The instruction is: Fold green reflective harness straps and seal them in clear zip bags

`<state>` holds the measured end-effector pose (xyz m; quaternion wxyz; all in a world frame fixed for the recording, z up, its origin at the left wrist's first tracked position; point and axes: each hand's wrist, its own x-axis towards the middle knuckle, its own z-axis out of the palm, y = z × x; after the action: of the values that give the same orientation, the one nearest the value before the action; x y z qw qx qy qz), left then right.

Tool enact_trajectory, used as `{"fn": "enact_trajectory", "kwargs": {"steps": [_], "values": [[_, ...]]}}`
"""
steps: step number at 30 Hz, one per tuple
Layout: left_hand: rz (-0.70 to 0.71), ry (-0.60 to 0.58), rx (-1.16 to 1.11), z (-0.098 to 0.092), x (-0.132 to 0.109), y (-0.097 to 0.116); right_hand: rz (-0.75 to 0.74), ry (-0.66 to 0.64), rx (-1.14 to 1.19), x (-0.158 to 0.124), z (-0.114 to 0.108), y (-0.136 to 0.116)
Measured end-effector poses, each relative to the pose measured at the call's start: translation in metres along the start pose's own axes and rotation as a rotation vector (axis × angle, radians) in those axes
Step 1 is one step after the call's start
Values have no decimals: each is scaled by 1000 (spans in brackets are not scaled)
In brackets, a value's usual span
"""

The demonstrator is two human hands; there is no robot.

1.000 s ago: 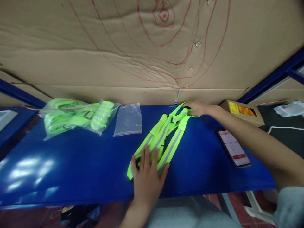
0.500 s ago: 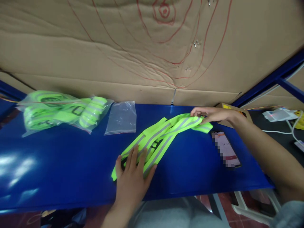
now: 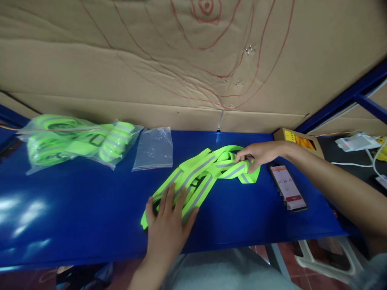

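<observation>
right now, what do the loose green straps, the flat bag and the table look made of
Straps: probably woven synthetic fabric, mostly matte, as they fold softly; their grey stripes may be reflective.
Flat bag: likely thin clear plastic, since the blue shows through it.
Table: smooth and glossy, with bright reflections; painted metal or a plastic covering, I can't tell which.

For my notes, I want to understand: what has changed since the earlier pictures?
The right hand moved rightward and nearer the person, bringing the far end of the green straps toward the phone, where it now lies in loops. Whether the hand regripped is unclear. The left hand stays spread on the near end; the phone, bagged straps and flat clear bag stay put.
</observation>
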<state>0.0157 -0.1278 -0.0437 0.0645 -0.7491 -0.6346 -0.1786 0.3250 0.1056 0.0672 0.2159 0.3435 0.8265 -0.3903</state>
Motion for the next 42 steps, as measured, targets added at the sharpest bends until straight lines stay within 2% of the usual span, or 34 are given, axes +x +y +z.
{"fn": "enact_trajectory", "kwargs": {"steps": [2,6,8,11,13,18,21,23,25,26,28,30,31,34,38,42], "values": [[-4,0,-4,0,0,0,51,93,-137,-4,1,-2],[-2,-12,-11,0,-1,-1,212,519,-489,-16,-2,9],[21,-16,-20,1,-1,-2,331,684,-620,-20,0,15],[52,-24,-32,0,-1,-2,445,803,-716,-14,9,19],[55,-36,-32,0,-1,-2,413,823,-697,-5,17,18],[45,-44,-40,0,-1,-2,141,744,-581,4,20,25],[36,-44,-50,1,-1,-2,30,703,-278,-9,11,41],[31,-50,-55,1,-1,-2,32,621,-55,-19,9,51],[32,-53,-58,1,-1,-2,42,584,63,-24,11,57],[34,-51,-59,1,-1,-2,25,623,113,-24,13,59],[37,-43,-58,1,-1,-3,-17,804,221,-19,20,62],[35,-34,-55,2,-1,-3,35,944,339,-12,26,64],[34,-32,-54,3,-2,-3,96,956,389,-8,29,66],[34,-26,-56,3,-2,-3,254,870,450,5,36,71],[44,-28,-54,3,-1,-3,269,875,390,27,41,70],[39,-33,-50,5,0,-3,329,991,252,35,37,67]]}}
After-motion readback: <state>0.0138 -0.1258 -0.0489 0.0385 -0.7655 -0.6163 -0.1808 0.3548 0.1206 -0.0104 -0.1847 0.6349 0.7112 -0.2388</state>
